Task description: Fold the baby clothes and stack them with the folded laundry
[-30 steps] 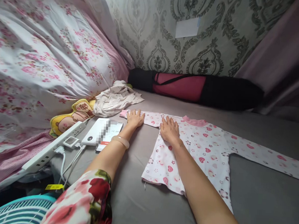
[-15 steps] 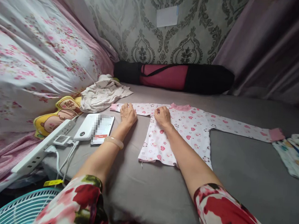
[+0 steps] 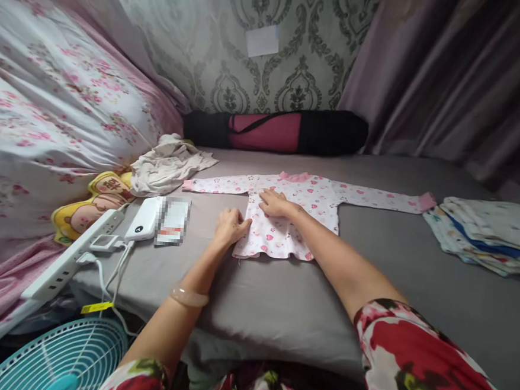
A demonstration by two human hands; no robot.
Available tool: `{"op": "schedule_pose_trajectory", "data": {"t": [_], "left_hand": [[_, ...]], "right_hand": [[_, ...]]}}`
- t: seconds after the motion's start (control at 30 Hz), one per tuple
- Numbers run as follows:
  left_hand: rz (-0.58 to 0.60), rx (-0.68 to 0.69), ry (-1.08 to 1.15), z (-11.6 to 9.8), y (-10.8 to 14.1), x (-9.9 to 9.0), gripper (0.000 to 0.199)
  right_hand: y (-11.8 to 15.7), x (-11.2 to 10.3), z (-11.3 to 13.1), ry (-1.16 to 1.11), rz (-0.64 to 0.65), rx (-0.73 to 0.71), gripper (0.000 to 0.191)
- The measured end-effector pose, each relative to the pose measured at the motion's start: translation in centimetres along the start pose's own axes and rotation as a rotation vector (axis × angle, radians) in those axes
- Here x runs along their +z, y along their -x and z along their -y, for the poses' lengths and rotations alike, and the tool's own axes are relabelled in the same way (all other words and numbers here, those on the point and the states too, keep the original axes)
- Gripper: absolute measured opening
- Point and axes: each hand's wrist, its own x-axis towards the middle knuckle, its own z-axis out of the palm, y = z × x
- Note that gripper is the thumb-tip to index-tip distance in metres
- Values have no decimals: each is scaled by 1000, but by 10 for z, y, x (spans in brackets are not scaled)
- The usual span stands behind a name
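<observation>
A white long-sleeved child's top [image 3: 290, 236] with pink hearts, pink cuffs and a pink collar lies flat on the grey bed sheet, sleeves stretched out to both sides. On its upper chest rests my right hand [image 3: 276, 202], palm down with fingers spread. My left hand [image 3: 231, 226] is beside the top's left side edge, its fingers loosely bent and the thumb apart, touching the fabric's edge. A pale bangle [image 3: 189, 296] circles my left wrist.
Folded clothes [image 3: 493, 232] are stacked at right. Leftward lie a crumpled pale cloth [image 3: 166, 165], yellow cushion [image 3: 83, 215], white power bank [image 3: 144, 218], blurred phone [image 3: 172, 221] and power strip [image 3: 71, 259]. A black-and-pink bag [image 3: 264, 130] lies behind; a teal fan [image 3: 64, 353] stands front left.
My left hand has left the left sleeve and come down to the top's side edge. My right hand has opened from a curled shape onto the chest. The view has turned right.
</observation>
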Motion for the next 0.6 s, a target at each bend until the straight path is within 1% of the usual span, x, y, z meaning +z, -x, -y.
{"op": "schedule_pose_trajectory", "data": {"t": [0.1, 0.23, 0.3, 0.37, 0.4, 0.47, 0.53, 0.6], "left_hand": [[-28, 36, 30, 6, 3, 6, 26], [-32, 75, 26, 14, 6, 7, 33], [-11, 100, 34, 16, 8, 6, 34], [9, 117, 54, 17, 10, 3, 35], [19, 122, 66, 18, 12, 1, 35], [31, 118, 93, 17, 14, -2, 35], [39, 110, 122, 15, 16, -5, 35], [58, 89, 182, 13, 18, -8, 32]], "right_hand": [[42, 9, -5, 6, 42, -42, 59], [110, 15, -17, -36, 65, -142, 57], [140, 11, -25, -146, 73, -161, 54], [164, 2, -37, -313, 66, -166, 52], [174, -2, -45, -401, 21, -135, 50], [187, -10, -64, -542, -151, 14, 42], [197, -13, -83, -572, -313, 208, 38], [204, -11, -95, -530, -364, 345, 36]]}}
